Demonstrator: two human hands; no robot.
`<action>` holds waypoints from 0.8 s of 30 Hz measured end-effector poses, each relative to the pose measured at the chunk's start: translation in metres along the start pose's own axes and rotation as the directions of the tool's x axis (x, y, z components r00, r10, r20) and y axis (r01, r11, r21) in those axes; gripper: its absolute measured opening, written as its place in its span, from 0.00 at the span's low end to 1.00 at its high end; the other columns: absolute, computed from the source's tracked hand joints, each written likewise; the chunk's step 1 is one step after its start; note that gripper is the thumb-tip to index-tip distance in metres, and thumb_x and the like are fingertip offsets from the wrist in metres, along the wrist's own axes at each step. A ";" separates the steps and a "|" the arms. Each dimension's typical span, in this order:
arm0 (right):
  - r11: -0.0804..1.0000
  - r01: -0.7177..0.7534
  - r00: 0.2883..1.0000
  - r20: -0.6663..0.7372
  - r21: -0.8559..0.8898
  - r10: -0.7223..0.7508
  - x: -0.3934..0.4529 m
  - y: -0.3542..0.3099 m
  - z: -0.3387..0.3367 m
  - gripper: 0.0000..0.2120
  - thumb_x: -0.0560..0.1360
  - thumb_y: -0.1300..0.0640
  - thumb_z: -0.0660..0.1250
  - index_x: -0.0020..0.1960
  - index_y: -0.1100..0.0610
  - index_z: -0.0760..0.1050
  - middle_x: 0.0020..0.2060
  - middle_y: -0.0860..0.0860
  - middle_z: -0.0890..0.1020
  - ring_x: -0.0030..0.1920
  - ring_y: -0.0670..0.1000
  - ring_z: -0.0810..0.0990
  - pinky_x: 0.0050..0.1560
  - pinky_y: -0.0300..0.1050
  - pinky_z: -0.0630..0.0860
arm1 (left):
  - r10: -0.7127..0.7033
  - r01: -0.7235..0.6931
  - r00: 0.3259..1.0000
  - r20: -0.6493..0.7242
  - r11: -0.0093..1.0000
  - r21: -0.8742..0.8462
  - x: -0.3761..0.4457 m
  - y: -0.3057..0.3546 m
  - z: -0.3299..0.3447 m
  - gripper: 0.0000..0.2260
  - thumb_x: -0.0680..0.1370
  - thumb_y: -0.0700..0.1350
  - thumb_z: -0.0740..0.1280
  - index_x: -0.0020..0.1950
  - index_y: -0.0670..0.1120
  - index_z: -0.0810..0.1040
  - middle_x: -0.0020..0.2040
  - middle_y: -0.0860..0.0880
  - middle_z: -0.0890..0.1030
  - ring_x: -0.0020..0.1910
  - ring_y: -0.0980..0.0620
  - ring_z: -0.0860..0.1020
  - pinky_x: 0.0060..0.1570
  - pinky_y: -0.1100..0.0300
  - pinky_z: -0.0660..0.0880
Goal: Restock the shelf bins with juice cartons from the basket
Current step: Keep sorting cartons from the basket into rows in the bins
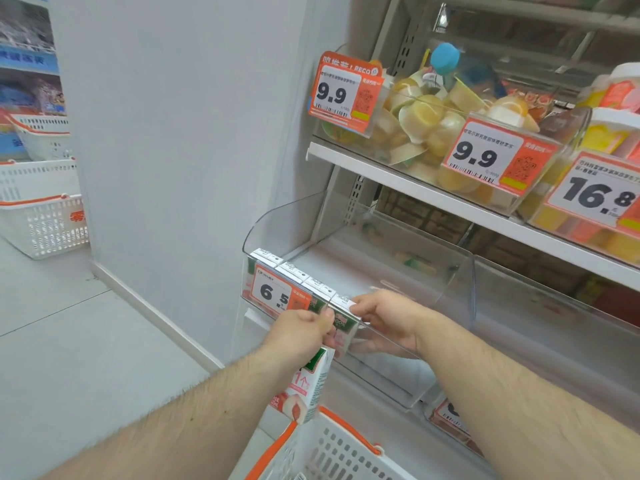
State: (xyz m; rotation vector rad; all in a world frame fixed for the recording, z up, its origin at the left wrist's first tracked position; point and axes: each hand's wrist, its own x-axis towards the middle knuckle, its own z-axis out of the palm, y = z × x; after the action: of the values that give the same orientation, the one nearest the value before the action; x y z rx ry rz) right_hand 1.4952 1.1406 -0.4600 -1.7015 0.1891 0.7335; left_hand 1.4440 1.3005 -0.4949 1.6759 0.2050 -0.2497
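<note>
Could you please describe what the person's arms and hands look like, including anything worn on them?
Both forearms are bare and hairy, with no sleeves in view. The left hand and the right hand wear no gloves, and no rings, watch or wristband show on either.

Open bin room behind cartons
</note>
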 end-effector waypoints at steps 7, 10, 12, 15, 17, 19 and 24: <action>0.493 0.274 0.523 -0.302 -0.826 -0.797 -0.062 0.003 0.029 0.17 0.71 0.58 0.71 0.59 0.53 0.78 0.52 0.45 0.81 0.50 0.43 0.78 0.55 0.40 0.74 | 0.117 -0.126 0.991 -0.070 0.981 -0.148 -0.021 0.012 0.002 0.18 0.83 0.52 0.57 0.42 0.45 0.80 0.33 0.51 0.81 0.32 0.52 0.77 0.38 0.60 0.71; 0.562 0.354 0.601 -0.278 -0.748 -0.749 -0.109 0.029 0.054 0.23 0.68 0.54 0.74 0.61 0.44 0.73 0.49 0.38 0.77 0.47 0.40 0.76 0.45 0.31 0.71 | 0.172 -0.192 0.980 -0.098 0.944 -0.268 -0.034 0.022 0.008 0.18 0.83 0.52 0.56 0.40 0.46 0.78 0.34 0.51 0.80 0.34 0.52 0.77 0.39 0.58 0.71; 0.684 0.298 0.752 -0.278 -0.665 -0.598 -0.125 0.042 0.067 0.33 0.66 0.47 0.76 0.65 0.36 0.63 0.51 0.35 0.76 0.47 0.37 0.77 0.45 0.32 0.73 | 0.188 -0.198 0.980 -0.062 0.928 -0.314 -0.043 0.027 0.016 0.19 0.83 0.52 0.56 0.39 0.47 0.78 0.32 0.51 0.80 0.34 0.51 0.77 0.39 0.57 0.73; 0.650 0.242 0.752 -0.284 -0.720 -0.595 -0.126 0.050 0.068 0.34 0.67 0.42 0.74 0.67 0.33 0.59 0.45 0.37 0.81 0.41 0.38 0.81 0.43 0.39 0.78 | 0.236 -0.193 0.970 0.055 0.888 -0.418 -0.056 0.035 0.025 0.20 0.83 0.51 0.57 0.37 0.46 0.79 0.31 0.49 0.79 0.31 0.51 0.76 0.35 0.58 0.72; 0.598 0.202 0.723 -0.294 -0.775 -0.625 -0.129 0.047 0.064 0.31 0.66 0.43 0.73 0.65 0.36 0.65 0.42 0.41 0.83 0.40 0.43 0.82 0.42 0.45 0.80 | 0.282 -0.197 0.953 0.110 0.854 -0.482 -0.060 0.039 0.026 0.17 0.83 0.50 0.58 0.41 0.45 0.80 0.33 0.48 0.79 0.32 0.51 0.76 0.35 0.58 0.72; 0.660 0.235 0.698 -0.348 -0.713 -0.625 -0.134 0.043 0.055 0.25 0.65 0.48 0.75 0.59 0.41 0.72 0.41 0.43 0.84 0.38 0.45 0.83 0.41 0.46 0.81 | 0.291 -0.225 0.955 0.056 0.835 -0.503 -0.057 0.039 0.023 0.13 0.78 0.53 0.62 0.46 0.45 0.80 0.39 0.49 0.80 0.38 0.50 0.77 0.40 0.56 0.72; 0.778 0.265 0.616 -0.521 -0.569 -0.591 -0.144 -0.003 0.017 0.17 0.68 0.59 0.76 0.51 0.49 0.72 0.40 0.47 0.82 0.32 0.43 0.80 0.27 0.37 0.74 | -0.090 0.038 0.993 -0.074 0.853 -0.520 -0.042 0.025 0.017 0.07 0.78 0.49 0.64 0.50 0.47 0.76 0.46 0.48 0.77 0.45 0.48 0.74 0.43 0.55 0.70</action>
State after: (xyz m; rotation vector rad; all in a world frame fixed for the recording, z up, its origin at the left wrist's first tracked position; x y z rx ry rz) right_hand 1.3769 1.1198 -0.3784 -2.2904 0.0916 -0.3008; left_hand 1.4099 1.2815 -0.4609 1.1420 0.3672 -0.1451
